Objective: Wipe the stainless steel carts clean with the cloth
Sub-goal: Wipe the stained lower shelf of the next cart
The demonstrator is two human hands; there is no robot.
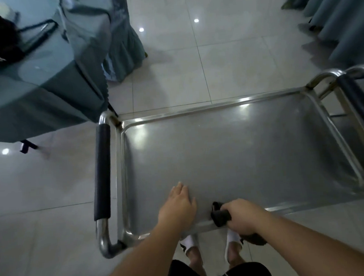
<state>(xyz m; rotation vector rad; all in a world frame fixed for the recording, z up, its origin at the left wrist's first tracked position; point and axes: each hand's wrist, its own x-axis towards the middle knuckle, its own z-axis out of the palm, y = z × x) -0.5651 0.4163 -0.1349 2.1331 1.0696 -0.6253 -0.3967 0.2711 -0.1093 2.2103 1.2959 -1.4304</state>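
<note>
A stainless steel cart (231, 156) is seen from above on a tiled floor. A dark cloth (220, 215) is gripped in the curled right hand (242, 217) at the tray's near rim; the left hand (179, 206) is laid flat, fingers straight, on the tray. The cart could probably roll away if pressed hard. No brand or writing can be read.

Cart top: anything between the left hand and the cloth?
Head view: only bare steel of the cart top lies between the left hand and the cloth.
</note>
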